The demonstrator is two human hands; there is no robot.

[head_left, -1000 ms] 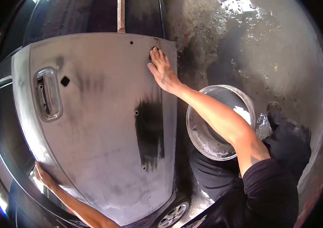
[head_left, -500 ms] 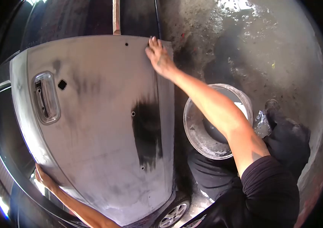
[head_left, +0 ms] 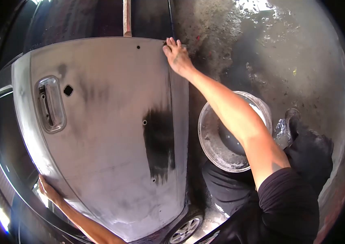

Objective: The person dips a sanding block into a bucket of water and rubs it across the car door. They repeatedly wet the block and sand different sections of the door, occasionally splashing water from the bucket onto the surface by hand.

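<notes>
A grey, sanded car door (head_left: 111, 77) fills the left half of the view, with a black patch (head_left: 160, 142) near its lower edge. My right hand (head_left: 178, 59) lies on the door's far corner, fingers slightly spread; anything under the palm is hidden. At the near left, my left hand (head_left: 47, 190) is curled over the door's window-side edge, its fingertips partly out of sight. Farther up the panel sit a recessed door handle (head_left: 51, 105) and a dark square hole (head_left: 68, 90).
A round bucket (head_left: 213, 138) with liquid in it stands below my right forearm, beside my dark-trousered legs (head_left: 229, 187). A car wheel (head_left: 185, 229) shows at the bottom. Wet, stained floor (head_left: 274, 61) spreads to the right.
My right hand has slid a little rightward across the door's corner, towards its lower edge. My left hand keeps its place, and the view has shifted slightly.
</notes>
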